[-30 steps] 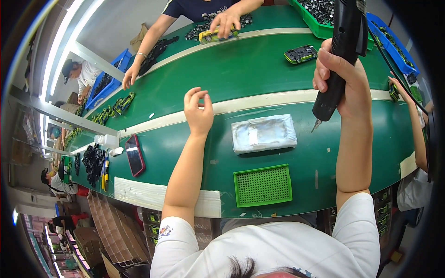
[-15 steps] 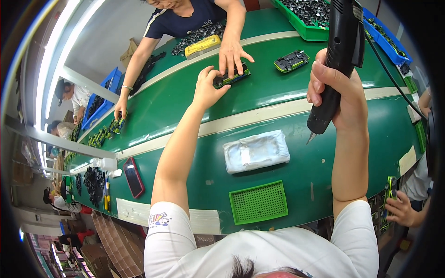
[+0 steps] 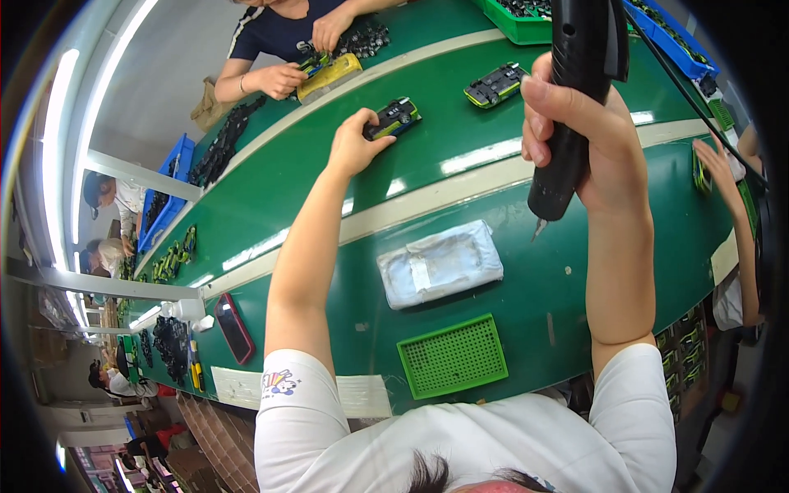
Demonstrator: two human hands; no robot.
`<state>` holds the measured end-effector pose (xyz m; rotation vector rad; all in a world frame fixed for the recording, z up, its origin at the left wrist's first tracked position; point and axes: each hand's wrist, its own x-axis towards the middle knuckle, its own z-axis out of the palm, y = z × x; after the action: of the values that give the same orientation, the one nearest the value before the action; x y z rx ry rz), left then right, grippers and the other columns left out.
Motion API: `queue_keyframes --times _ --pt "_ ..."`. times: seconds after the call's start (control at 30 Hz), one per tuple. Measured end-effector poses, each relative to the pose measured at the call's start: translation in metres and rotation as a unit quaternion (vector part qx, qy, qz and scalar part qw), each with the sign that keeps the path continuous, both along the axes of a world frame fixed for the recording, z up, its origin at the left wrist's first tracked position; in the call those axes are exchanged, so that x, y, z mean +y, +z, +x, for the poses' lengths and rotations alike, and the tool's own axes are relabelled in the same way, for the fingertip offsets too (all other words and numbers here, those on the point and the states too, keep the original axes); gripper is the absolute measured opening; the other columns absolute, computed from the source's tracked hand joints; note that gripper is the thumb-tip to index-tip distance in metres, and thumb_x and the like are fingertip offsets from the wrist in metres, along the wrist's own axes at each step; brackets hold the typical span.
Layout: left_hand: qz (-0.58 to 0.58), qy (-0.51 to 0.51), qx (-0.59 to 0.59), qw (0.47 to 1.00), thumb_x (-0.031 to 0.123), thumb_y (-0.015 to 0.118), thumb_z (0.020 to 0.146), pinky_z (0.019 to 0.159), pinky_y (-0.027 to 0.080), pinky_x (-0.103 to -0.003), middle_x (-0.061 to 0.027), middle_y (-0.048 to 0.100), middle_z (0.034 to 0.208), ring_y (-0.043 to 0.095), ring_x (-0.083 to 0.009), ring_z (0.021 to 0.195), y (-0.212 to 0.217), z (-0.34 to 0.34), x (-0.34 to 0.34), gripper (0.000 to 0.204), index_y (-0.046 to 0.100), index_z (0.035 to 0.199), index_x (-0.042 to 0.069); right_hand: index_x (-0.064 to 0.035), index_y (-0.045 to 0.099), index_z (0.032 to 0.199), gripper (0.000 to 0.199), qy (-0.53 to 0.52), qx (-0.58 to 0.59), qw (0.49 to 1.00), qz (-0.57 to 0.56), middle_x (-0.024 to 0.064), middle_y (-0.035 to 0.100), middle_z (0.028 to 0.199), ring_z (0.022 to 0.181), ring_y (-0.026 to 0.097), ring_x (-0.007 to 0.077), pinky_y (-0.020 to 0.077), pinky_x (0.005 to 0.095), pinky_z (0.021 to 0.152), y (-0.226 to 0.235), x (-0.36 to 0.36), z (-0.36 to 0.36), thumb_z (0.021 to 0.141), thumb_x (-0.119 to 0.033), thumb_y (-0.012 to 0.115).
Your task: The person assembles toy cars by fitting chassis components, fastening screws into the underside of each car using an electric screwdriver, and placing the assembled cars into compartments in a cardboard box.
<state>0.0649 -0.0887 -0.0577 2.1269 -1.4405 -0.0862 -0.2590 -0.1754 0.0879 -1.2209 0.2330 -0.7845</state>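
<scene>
In the head view, a green conveyor belt edged with pale strips is seen running across the bench, and everything else is placed against it. The left hand is stretched far out over the belt, and its fingers are closed on the near end of a small black-and-green device that lies on the belt's surface. The right hand is raised above the near edge of the belt and is wrapped tightly round a black electric screwdriver, which is held upright with its bit pointing down; the bit is kept clear of the surface below.

A second black-and-green device is seen farther along the belt, to the right of the first and apart from it. On the near side of the belt, on the green bench, a pale plastic-wrapped pad is laid, and nearer still to the person a green perforated tray is found. A dark phone with a red rim is laid to the left of these, also on the near side. Beyond the belt's far edge, a co-worker's hand is held at a yellow part. At the right end of the belt another person's hand is reached in.
</scene>
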Motion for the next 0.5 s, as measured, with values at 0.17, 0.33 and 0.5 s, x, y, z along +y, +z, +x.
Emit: queue_keyframes --times 0.17,0.33,0.5 --pt "-0.132 -0.050 0.057 0.988 0.011 0.082 0.065 0.070 0.046 -0.030 -0.0093 0.060 0.085 0.053 -0.0190 0.073 0.045 -0.062 0.062 0.039 0.052 0.089 0.002 -0.0037 0.056 0.082 0.020 0.012 -0.041 0.995 -0.094 0.0058 0.055 0.061 0.047 0.053 0.0146 0.0441 0.0274 0.048 -0.013 -0.008 0.000 0.082 -0.021 0.067" --pt "-0.090 -0.127 0.093 0.983 0.004 0.082 0.059 0.085 0.047 -0.036 -0.0153 0.060 0.106 0.058 -0.0302 0.099 0.053 -0.145 0.118 0.043 0.054 0.091 0.003 -0.0033 0.058 0.072 0.020 -0.061 0.000 0.997 -0.056 0.0067 0.057 0.053 0.039 0.054 0.0147 0.0447 0.0248 0.040 0.011 0.015 -0.004 0.077 -0.018 0.071" --pt "-0.066 -0.145 0.088 0.983 0.005 0.082 0.060 0.084 0.047 -0.039 -0.0143 0.059 0.107 0.056 -0.0319 0.101 0.038 -0.171 0.137 0.041 0.053 0.089 0.004 -0.0042 0.059 0.069 0.022 -0.042 -0.005 0.997 -0.061 0.0059 0.057 0.053 0.039 0.054 0.0133 0.0448 0.0241 0.040 0.011 0.024 -0.005 0.076 -0.020 0.073"
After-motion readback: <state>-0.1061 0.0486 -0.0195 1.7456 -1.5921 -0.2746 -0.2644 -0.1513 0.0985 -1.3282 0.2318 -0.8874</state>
